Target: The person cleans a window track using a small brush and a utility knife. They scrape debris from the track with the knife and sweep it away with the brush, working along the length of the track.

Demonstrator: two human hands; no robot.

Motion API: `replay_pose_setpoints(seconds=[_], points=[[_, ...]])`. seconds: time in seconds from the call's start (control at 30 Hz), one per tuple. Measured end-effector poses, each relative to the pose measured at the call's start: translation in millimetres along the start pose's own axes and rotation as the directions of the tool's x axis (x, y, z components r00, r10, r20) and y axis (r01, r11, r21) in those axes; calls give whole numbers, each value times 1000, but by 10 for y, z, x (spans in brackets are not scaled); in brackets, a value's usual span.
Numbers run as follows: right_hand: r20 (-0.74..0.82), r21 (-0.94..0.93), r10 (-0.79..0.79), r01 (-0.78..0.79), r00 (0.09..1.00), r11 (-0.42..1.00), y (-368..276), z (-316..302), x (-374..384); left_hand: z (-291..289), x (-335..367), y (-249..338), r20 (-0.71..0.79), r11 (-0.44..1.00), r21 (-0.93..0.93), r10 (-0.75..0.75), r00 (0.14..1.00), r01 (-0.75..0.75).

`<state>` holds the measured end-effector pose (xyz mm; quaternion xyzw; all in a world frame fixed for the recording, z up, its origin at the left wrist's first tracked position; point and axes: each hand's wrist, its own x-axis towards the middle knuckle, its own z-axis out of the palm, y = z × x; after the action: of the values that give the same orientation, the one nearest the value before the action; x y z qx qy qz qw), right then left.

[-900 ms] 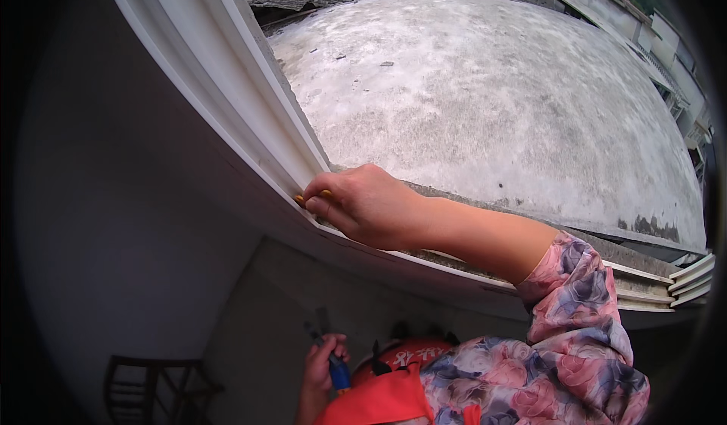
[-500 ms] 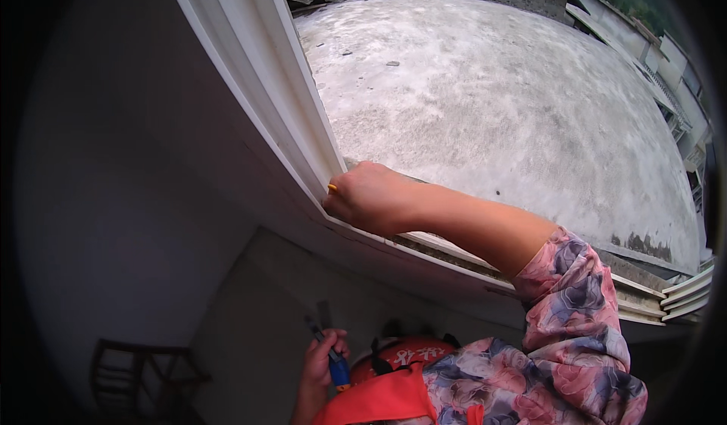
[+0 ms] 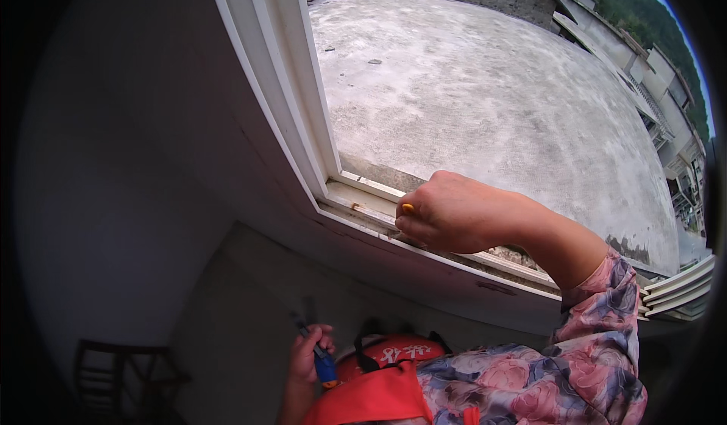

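Observation:
My right hand (image 3: 454, 211), with a yellow ring on one finger, reaches across to the white window frame's lower track (image 3: 367, 211). Its fingers are curled down at the track, and whatever they hold, if anything, is hidden beneath the hand. Brownish dirt shows along the rails on both sides of it. Lower down, my left hand (image 3: 309, 353) is closed round a blue-handled tool (image 3: 325, 369) with an orange butt end. Dark, thin parts stick up from its far end, too dim to tell the tool's exact kind.
The white side frame (image 3: 284, 84) rises left of the track. Outside lies a pale concrete surface (image 3: 485, 99), with buildings beyond. Stacked sash edges (image 3: 678, 292) stand at the right. Indoors, a dark wooden chair (image 3: 125, 376) is at lower left, and a red bag-like thing (image 3: 397, 353) is near my body.
My right hand has moved right along the track, away from the frame's left corner, uncovering that corner. My left hand still holds the blue-handled tool. The whole view has shifted slightly.

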<state>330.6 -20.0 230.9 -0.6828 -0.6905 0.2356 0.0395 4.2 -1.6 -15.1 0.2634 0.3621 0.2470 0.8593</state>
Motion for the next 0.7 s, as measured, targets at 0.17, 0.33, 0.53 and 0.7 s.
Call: replay_pose_setpoints(seconds=[0.17, 0.33, 0.53, 0.7], points=[[-266, 222, -63, 125, 962, 967, -25, 19, -28, 22, 97, -25, -4, 997, 38, -66, 998, 66], [-108, 128, 57, -43, 992, 991, 79, 202, -174, 96, 183, 103, 75, 993, 93, -77, 994, 70], [-159, 273, 171, -123, 972, 954, -28, -155, -725, 41, 222, 70, 84, 992, 80, -107, 991, 100], [-261, 281, 46, 31, 964, 959, 48, 217, -268, 229, 277, 128, 142, 983, 146, -130, 981, 109]])
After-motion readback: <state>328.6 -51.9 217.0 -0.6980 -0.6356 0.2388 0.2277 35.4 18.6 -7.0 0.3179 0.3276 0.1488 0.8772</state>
